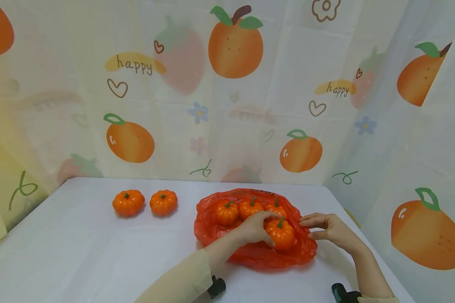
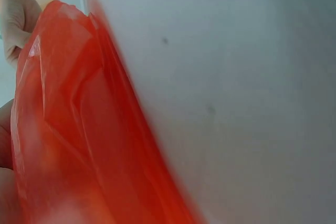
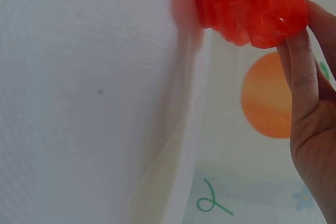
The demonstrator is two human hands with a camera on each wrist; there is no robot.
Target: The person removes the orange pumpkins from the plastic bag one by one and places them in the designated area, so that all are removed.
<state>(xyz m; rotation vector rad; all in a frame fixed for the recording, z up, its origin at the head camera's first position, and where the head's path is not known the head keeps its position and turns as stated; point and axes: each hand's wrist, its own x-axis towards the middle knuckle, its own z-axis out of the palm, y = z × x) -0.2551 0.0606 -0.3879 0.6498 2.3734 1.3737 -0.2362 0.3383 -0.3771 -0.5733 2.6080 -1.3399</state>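
A red plastic bag (image 1: 250, 257) lies spread wide on the table with several small orange pumpkins inside. My left hand (image 1: 255, 229) reaches over the near rim and grips the front-right pumpkin (image 1: 282, 235), thumb on its near side and fingers behind it. At the bag's right rim, my right hand (image 1: 327, 229) holds the plastic between thumb and fingers. In the right wrist view the bag's edge (image 3: 262, 19) meets those fingertips. The left wrist view is mostly filled by the bag's side (image 2: 89, 114), which hides the gripped pumpkin.
Two more pumpkins, one at far left (image 1: 129, 203) and one beside it (image 1: 164, 203), sit on the white table (image 1: 79, 252) left of the bag. A curtain (image 1: 227, 139) printed with fruit hangs behind the table and along its right side.
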